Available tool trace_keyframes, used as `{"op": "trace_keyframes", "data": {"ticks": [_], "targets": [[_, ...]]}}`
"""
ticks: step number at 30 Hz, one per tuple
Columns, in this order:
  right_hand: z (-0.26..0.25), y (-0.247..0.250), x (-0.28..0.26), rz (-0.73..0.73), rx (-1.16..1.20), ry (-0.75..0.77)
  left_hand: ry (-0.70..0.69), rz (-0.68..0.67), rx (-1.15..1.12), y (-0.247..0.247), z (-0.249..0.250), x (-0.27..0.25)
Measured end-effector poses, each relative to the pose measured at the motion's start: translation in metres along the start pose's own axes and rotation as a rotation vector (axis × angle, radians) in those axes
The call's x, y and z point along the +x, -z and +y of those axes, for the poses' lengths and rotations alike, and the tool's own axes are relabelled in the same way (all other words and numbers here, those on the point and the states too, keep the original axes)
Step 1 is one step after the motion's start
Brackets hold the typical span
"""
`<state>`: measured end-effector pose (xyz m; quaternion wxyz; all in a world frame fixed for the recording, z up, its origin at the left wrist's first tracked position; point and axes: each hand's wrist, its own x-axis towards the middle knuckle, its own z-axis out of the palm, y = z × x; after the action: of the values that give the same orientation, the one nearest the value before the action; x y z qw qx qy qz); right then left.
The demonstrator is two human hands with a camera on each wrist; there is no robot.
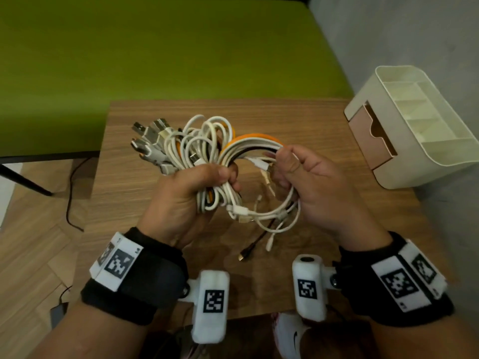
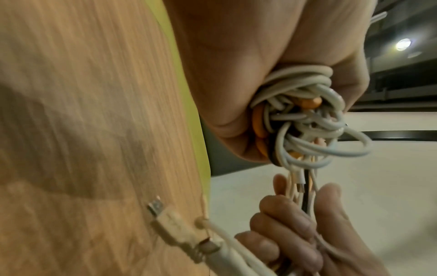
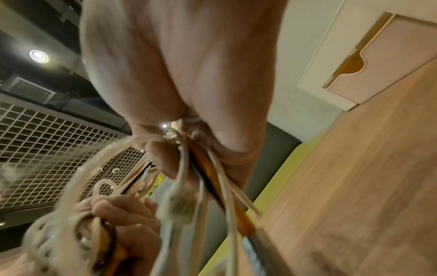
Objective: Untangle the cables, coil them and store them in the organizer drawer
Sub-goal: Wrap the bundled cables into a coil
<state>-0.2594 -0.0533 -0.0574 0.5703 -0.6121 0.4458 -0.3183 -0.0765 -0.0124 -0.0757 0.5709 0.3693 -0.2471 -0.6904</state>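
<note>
Tangle of white, orange and black cables point(image 1: 207, 146) is clenched in your left hand point(image 1: 186, 193) and right hand point(image 1: 311, 182) above the wooden desk point(image 1: 311, 120).

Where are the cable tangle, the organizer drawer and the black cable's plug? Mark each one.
cable tangle point(image 1: 207, 141), head view, white loops above the left hand.
organizer drawer point(image 1: 373, 141), head view, its pink front panel.
black cable's plug point(image 1: 245, 255), head view, dangling metal tip.

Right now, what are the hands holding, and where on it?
Both grip the cable tangle: the left hand fists its bunched middle, and the right hand holds the strands arching off to the right.
</note>
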Motion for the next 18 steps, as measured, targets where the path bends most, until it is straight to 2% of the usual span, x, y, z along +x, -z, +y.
{"op": "trace_keyframes", "data": {"ticks": [4,7,12,18], "targets": [[-0.002,-0.005,0.000,0.055,0.117,-0.055,0.021,0.078,0.155,0.002,-0.007,0.004],[-0.004,-0.008,-0.001,0.099,0.169,-0.021,0.018,0.078,0.200,-0.004,-0.012,0.003],[-0.002,-0.012,-0.003,0.222,0.055,0.034,-0.071,-0.001,0.248,-0.021,-0.018,0.002],[-0.003,-0.018,-0.007,0.292,-0.063,0.035,-0.138,0.065,0.408,-0.023,-0.025,0.004]]}}
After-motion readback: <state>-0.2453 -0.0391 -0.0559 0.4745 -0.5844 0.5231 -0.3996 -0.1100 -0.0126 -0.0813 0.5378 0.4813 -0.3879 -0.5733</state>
